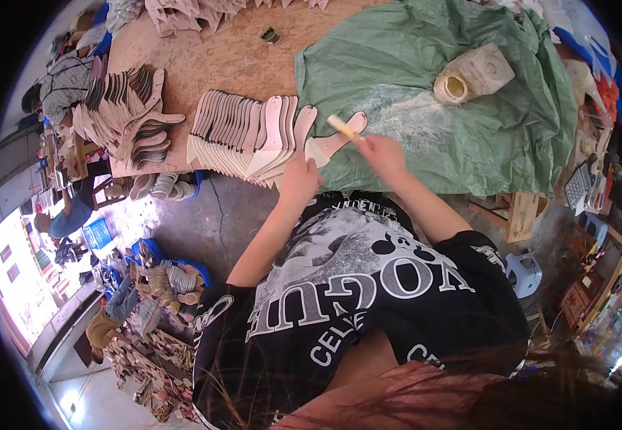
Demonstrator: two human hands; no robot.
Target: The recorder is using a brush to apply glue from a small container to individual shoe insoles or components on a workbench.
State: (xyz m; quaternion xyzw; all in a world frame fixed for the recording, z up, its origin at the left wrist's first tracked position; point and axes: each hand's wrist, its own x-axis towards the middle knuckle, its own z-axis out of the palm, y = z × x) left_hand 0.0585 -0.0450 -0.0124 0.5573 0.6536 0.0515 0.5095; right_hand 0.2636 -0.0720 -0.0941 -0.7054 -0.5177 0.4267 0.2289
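Your right hand (384,156), above and right of the frame's centre, pinches a pale brush (348,128) between thumb and fingers, its head pointing to the upper left, over a single pinkish piece (335,144); whether it touches the surface, I cannot tell; your left hand (300,178), lower and further left, is at the piece's pale lower end, likely to steady it; whether those fingers pinch or merely press, I cannot tell.

The piece lies at upper centre on the green sheet (357,61), probably spread to shield the tabletop (228,54); left of it runs an overlapping row of pieces (243,132), staggered, it seems, so each rounded end is exposed and easy to lift; at upper right a pale container (486,70) lies on its side, its mouth toward you, presumably for a short reach with your right hand.

Further off, at upper left, sits a looser pile (121,115); more pale pieces (182,14) line the top edge, apart from your working spot.
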